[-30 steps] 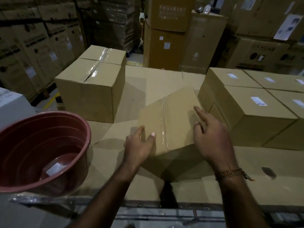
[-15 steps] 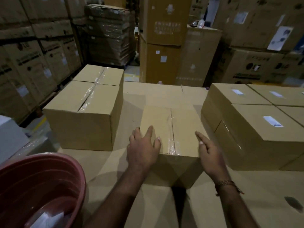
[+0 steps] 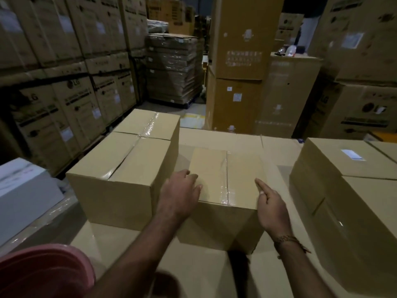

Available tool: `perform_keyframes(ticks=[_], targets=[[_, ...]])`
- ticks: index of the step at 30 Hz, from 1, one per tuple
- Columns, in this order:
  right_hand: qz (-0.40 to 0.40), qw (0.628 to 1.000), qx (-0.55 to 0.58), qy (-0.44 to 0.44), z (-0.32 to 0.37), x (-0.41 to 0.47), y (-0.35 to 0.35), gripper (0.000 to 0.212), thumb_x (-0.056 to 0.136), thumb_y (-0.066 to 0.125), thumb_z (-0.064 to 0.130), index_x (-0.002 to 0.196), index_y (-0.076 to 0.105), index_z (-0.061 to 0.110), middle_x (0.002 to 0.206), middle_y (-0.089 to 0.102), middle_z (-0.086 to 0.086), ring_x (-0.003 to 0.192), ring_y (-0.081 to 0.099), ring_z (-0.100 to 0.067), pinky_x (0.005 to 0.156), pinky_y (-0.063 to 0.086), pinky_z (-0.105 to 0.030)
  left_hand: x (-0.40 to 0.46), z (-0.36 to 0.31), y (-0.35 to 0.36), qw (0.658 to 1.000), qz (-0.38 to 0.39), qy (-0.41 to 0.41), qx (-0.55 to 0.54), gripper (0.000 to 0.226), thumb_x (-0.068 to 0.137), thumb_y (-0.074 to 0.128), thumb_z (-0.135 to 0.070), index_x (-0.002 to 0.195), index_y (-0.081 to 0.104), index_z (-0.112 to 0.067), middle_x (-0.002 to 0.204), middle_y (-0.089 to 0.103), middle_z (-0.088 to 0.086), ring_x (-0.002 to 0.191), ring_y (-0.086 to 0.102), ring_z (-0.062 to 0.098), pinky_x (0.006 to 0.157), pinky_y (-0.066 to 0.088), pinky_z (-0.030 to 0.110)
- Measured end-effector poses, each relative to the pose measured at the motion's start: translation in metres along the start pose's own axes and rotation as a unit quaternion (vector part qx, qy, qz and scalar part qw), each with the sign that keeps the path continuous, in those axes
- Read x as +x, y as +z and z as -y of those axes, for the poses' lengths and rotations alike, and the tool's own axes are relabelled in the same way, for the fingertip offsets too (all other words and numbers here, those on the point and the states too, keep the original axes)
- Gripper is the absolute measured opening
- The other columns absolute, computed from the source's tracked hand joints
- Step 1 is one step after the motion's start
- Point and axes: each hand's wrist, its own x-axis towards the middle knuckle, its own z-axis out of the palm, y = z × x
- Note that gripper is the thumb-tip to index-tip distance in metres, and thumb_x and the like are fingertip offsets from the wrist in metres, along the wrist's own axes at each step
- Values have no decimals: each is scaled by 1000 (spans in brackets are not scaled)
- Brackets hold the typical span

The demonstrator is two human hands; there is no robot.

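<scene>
A small taped cardboard box [image 3: 225, 175] sits flat on a cardboard-covered work surface [image 3: 204, 274] in the middle of the view. My left hand [image 3: 180, 194] rests on the box's near left top edge with fingers fairly straight. My right hand [image 3: 270, 203] touches the box's right side, index finger extended along the top edge. A bracelet is on the right wrist.
A larger taped box [image 3: 126, 166] stands just left of the small one. More labelled boxes [image 3: 348, 190] stand to the right. A pink tub's rim [image 3: 43, 269] shows at bottom left, a white box [image 3: 23, 190] at left. Tall carton stacks [image 3: 238, 61] fill the background.
The small box, tilted up a second ago, has come down flat and moved forward beside the larger box. Both hands stayed on it. The view lifted, so the pink tub slid down.
</scene>
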Motion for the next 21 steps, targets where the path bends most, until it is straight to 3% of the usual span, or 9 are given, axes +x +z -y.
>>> perform_keyframes(ticks=[4,10,16,21], targets=[[0,1000,-13,-9,0,41,25,47,112,36,25,155,51,38,153,56,4,120,59,-15,100,54,-34,37,27,-8,999,-53,1,9,40,103,56,-47,136,67,-28,141,62,-3,132,51,17,109,47,40],[2,999,-30,-14,8,103,57,47,113,35,28,157,48,39,154,55,2,117,60,-18,98,55,-38,100,71,-17,997,-59,-46,-8,44,100,61,-44,139,65,-25,144,60,3,134,49,24,107,50,48],[7,999,-48,-20,17,159,85,47,114,35,26,158,47,35,154,55,-3,125,60,-25,100,52,-38,156,106,0,993,9,-114,-11,70,96,63,-56,157,44,-26,168,27,12,153,25,34,117,38,57],[20,998,-54,-28,26,200,110,47,113,35,26,158,48,31,154,56,-5,130,59,-30,106,51,-42,175,121,11,989,103,-70,80,90,98,59,-56,168,11,-25,176,-3,7,162,-5,30,128,8,60]])
